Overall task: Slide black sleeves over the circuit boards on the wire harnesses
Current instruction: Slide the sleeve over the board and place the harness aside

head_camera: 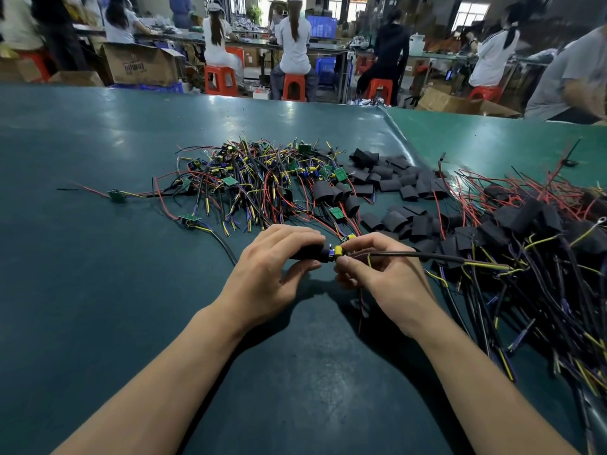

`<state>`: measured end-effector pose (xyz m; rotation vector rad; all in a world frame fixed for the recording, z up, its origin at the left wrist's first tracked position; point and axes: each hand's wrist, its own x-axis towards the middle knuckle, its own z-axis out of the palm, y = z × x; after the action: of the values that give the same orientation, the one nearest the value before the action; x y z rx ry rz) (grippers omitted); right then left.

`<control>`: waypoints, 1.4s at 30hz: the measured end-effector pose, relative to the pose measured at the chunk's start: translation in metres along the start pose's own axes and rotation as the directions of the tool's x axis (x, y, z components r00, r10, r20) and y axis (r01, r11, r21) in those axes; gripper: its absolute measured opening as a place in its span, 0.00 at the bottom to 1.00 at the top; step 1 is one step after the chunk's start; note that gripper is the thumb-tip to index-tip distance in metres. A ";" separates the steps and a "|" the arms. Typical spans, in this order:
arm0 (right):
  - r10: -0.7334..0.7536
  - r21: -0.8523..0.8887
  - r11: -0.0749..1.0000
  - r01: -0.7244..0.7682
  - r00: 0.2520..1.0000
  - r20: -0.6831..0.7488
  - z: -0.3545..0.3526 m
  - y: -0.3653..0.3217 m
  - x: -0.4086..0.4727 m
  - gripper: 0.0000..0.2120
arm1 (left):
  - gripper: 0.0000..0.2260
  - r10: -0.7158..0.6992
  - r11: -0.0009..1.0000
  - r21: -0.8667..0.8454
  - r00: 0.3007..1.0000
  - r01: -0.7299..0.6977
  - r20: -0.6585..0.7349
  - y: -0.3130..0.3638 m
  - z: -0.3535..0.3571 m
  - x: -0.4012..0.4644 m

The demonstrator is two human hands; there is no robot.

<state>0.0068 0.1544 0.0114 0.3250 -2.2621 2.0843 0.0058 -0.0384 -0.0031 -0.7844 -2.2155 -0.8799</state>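
Black sleeve (308, 251), gripped by the left hand (272, 270), met the board (338, 249) pinched at three o'clock by the right hand (381, 274); protruding components could snag its mouth.

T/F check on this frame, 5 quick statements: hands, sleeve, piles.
1. The left hand grips a black sleeve. True.
2. The right hand is empty. False: it pinches the board end of a wire harness at the sleeve's mouth.
3. The board is fully inside the sleeve. False: yellow and blue parts still show outside its opening.
4. Loose empty sleeves lie on the green mat right of the unsleeved harness pile. True.
5. The unsleeved harness pile sits at the person's near left. False: it lies beyond the hands, mid-table.
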 end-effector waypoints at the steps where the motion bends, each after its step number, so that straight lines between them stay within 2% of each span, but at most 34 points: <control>1: -0.004 0.008 1.000 0.004 1.000 0.010 0.001 0.000 0.000 0.06 | 0.13 0.011 1.000 -0.011 1.000 -0.011 0.012 0.001 0.000 0.000; 4: -0.028 0.028 0.999 0.027 1.000 0.012 0.003 0.000 -0.002 0.08 | 0.14 0.024 1.000 -0.017 0.999 -0.024 0.026 0.001 0.000 -0.001; 9: -0.025 0.060 0.998 0.022 0.999 0.045 0.006 0.001 -0.002 0.08 | 0.14 -0.054 0.999 -0.006 0.998 0.053 -0.022 0.000 0.000 -0.002; 12: -0.004 0.089 0.996 0.004 1.000 -0.007 0.004 -0.001 -0.002 0.04 | 0.15 -0.033 0.999 0.022 0.998 0.034 -0.052 0.001 0.001 -0.002; 16: 0.037 0.179 0.983 -0.024 0.997 -0.069 0.003 -0.004 -0.002 0.06 | 0.16 -0.021 1.000 0.019 0.997 0.022 -0.069 0.004 0.002 -0.001; 22: 0.163 0.372 0.907 -0.196 0.980 0.118 0.004 -0.010 -0.005 0.11 | 0.18 -0.101 0.995 -0.030 0.992 0.099 -0.075 0.004 -0.001 -0.001; 26: 0.203 0.487 0.821 -0.298 0.950 0.238 0.001 -0.016 -0.007 0.14 | 0.18 -0.080 0.996 -0.032 0.995 0.078 -0.061 0.007 -0.002 -0.001; 29: 0.234 0.496 0.807 -0.320 0.945 0.229 0.003 -0.016 -0.007 0.13 | 0.17 -0.058 0.998 -0.018 0.998 0.057 -0.039 0.006 -0.002 -0.002; 32: 0.308 0.525 0.787 -0.325 0.943 0.122 0.007 -0.016 -0.006 0.13 | 0.15 -0.013 1.000 0.011 0.999 0.013 -0.033 0.005 0.000 0.000; 35: 0.284 0.443 0.852 -0.277 0.957 0.051 0.010 -0.011 -0.005 0.12 | 0.16 -0.025 1.000 0.014 0.998 0.026 -0.060 0.006 0.001 0.001; 42: 0.249 0.378 0.889 -0.260 0.965 0.080 0.005 -0.012 -0.005 0.12 | 0.16 -0.048 0.998 -0.035 0.999 0.047 -0.023 0.011 -0.003 0.002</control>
<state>0.0141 0.1496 0.0219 0.0708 -1.9836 2.6788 0.0129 -0.0332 0.0041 -0.7363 -2.2111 -0.9480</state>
